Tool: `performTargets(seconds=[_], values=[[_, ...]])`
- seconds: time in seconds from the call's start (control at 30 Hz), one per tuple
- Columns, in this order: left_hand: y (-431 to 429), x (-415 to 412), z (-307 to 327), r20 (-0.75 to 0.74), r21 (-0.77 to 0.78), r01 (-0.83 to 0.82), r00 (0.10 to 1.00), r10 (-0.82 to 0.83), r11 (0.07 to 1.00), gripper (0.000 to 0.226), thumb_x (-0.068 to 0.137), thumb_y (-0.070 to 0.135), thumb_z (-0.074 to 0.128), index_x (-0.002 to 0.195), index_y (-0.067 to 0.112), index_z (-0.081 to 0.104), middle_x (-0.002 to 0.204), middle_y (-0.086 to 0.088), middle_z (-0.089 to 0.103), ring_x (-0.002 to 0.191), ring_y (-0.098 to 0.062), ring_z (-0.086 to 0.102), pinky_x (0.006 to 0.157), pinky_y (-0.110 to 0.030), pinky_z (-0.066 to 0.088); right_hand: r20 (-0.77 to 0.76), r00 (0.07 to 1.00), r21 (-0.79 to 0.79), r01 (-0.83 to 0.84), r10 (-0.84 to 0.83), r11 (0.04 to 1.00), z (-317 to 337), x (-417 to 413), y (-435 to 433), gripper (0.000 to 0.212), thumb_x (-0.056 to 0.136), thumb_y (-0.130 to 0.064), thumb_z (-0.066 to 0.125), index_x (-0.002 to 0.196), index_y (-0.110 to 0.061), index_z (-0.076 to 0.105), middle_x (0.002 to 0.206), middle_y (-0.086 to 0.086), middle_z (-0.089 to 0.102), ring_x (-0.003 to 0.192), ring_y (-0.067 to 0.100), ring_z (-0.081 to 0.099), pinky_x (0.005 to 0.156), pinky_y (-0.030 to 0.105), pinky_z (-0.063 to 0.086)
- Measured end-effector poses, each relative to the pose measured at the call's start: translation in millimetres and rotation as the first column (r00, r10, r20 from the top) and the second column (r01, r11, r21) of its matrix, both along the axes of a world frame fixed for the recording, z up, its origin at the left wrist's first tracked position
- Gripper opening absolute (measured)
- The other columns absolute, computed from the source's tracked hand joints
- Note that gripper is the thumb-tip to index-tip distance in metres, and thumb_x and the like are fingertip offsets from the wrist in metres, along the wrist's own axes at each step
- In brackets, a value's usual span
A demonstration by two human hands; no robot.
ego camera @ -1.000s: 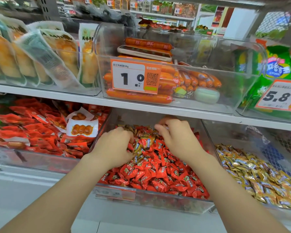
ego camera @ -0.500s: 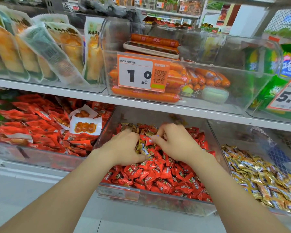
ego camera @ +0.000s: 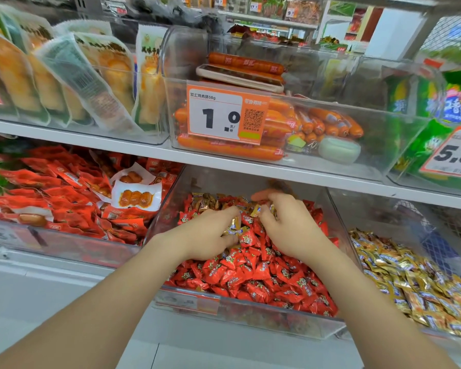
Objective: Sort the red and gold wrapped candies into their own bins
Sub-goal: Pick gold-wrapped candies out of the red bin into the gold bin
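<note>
On the lower shelf, at the far left, a clear left bin (ego camera: pixel 64 243) packed with red snack packets (ego camera: pixel 51 193) is recorded. Just beside it stands the middle bin (ego camera: pixel 168 206), heaped with red candies (ego camera: pixel 264 278). Stray gold candies (ego camera: pixel 205 201) are seen mixed in along the back of the heap. Above it, an orange price tag (ego camera: pixel 226 115) marked 1.0 is fixed to a clear bin of sausages (ego camera: pixel 229 151).

The left hand (ego camera: pixel 210 235) is laid on the heap, its fingers curled round several gold-wrapped pieces (ego camera: pixel 233 229). Close beside it, the right hand (ego camera: pixel 288 230) is placed over the rear of the heap, fingertips bent inward and pinching a gold wrapper (ego camera: pixel 257 209).

At the far right, the right bin (ego camera: pixel 370 209) is found to hold a layer of sorted gold candies (ego camera: pixel 410 275).
</note>
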State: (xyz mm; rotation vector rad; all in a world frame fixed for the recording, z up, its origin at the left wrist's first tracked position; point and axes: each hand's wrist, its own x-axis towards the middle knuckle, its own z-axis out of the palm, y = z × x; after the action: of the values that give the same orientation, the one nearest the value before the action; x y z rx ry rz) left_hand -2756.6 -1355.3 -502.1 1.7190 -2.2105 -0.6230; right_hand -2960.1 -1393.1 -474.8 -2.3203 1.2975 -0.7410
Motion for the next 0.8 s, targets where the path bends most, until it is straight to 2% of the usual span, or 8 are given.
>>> performTargets(seconds=[0.13, 0.23, 0.3, 0.4, 0.5, 0.57, 0.67, 0.8], values=[[11, 5, 14, -0.149, -0.044, -0.081, 0.986, 0.074, 0.996, 0.012, 0.104, 0.032, 0.056, 0.112, 0.027, 0.049, 0.076, -0.004, 0.066, 0.059, -0.018, 0.058, 0.058, -0.043, 0.047, 0.047, 0.998, 0.061, 0.037, -0.040, 0.997, 2, 0, 1, 0.031, 0.101, -0.016, 0.048, 0.094, -0.026, 0.076, 0.062, 0.002, 0.068, 0.043, 0.011, 0.048, 0.045, 0.021, 0.037], [20, 6, 23, -0.269, -0.064, -0.181, 0.950, 0.158, 0.981, 0.009, 0.098, 0.028, 0.061, 0.106, 0.025, 0.058, 0.067, 0.005, 0.066, 0.048, -0.006, 0.051, 0.046, -0.025, 0.040, 0.039, 0.999, 0.053, 0.029, -0.031, 0.998, 3, 0, 1, 0.027, 0.101, -0.032, 0.057, 0.087, -0.024, 0.078, 0.060, -0.004, 0.067, 0.047, 0.005, 0.048, 0.052, 0.020, 0.038], [24, 7, 26, -0.300, -0.054, -0.234, 0.931, 0.207, 0.971, 0.009, 0.096, 0.029, 0.064, 0.102, 0.024, 0.061, 0.064, 0.006, 0.061, 0.042, -0.003, 0.046, 0.043, -0.020, 0.034, -0.051, 0.998, 0.005, -0.041, 0.041, 0.999, 2, 1, 4, 0.025, 0.099, -0.044, 0.063, 0.087, -0.028, 0.078, 0.060, -0.020, 0.064, 0.053, 0.001, 0.052, 0.063, 0.018, 0.040], [28, 12, 24, -0.346, -0.029, -0.318, 0.893, 0.289, 0.948, 0.011, 0.098, 0.033, 0.063, 0.103, 0.026, 0.056, 0.069, 0.003, 0.064, 0.043, -0.005, 0.048, 0.045, -0.022, 0.036, -0.261, 0.959, -0.036, -0.121, 0.108, 0.992, -1, 10, 8, 0.031, 0.089, -0.066, 0.067, 0.099, -0.040, 0.078, 0.093, -0.022, 0.073, 0.085, 0.001, 0.066, 0.082, 0.034, 0.053], [30, 12, 23, -0.456, 0.007, -0.440, 0.798, 0.394, 0.898, 0.015, 0.100, 0.029, 0.062, 0.105, 0.017, 0.054, 0.076, -0.006, 0.074, 0.051, -0.004, 0.063, 0.049, -0.020, 0.040, -0.493, 0.868, -0.071, -0.103, 0.055, 0.992, -1, 22, 7, 0.043, 0.083, -0.075, 0.069, 0.111, -0.042, 0.075, 0.115, -0.010, 0.072, 0.110, 0.022, 0.066, 0.085, 0.040, 0.053], [30, 12, 21, -0.521, 0.073, -0.471, 0.734, 0.436, 0.879, 0.015, 0.098, 0.021, 0.064, 0.105, 0.012, 0.054, 0.078, -0.010, 0.076, 0.051, -0.006, 0.063, 0.053, -0.022, 0.044, -0.568, 0.823, -0.107, -0.068, -0.005, 0.992, -1, 31, 3, 0.045, 0.079, -0.075, 0.074, 0.106, -0.038, 0.075, 0.110, -0.003, 0.070, 0.105, 0.026, 0.067, 0.079, 0.038, 0.051], [29, 12, 19, -0.577, 0.192, -0.450, 0.667, 0.471, 0.872, 0.017, 0.093, 0.016, 0.069, 0.104, 0.010, 0.057, 0.076, -0.013, 0.076, 0.065, -0.020, 0.065, 0.065, -0.038, 0.052, -0.577, 0.809, -0.168, 0.013, -0.109, 0.986, 1, 36, -6, 0.037, 0.079, -0.064, 0.081, 0.097, -0.033, 0.072, 0.101, -0.001, 0.068, 0.096, 0.025, 0.067, 0.070, 0.034, 0.044], [28, 12, 22, -0.522, 0.223, -0.443, 0.699, 0.490, 0.868, 0.012, 0.091, 0.020, 0.069, 0.095, 0.015, 0.059, 0.079, -0.012, 0.072, 0.066, -0.025, 0.067, 0.060, -0.040, 0.055, -0.578, 0.797, -0.161, 0.097, -0.173, 0.982, 5, 19, -18, 0.007, 0.089, -0.033, 0.071, 0.095, -0.036, 0.071, 0.106, -0.004, 0.067, 0.098, 0.023, 0.068, 0.071, 0.031, 0.046]])
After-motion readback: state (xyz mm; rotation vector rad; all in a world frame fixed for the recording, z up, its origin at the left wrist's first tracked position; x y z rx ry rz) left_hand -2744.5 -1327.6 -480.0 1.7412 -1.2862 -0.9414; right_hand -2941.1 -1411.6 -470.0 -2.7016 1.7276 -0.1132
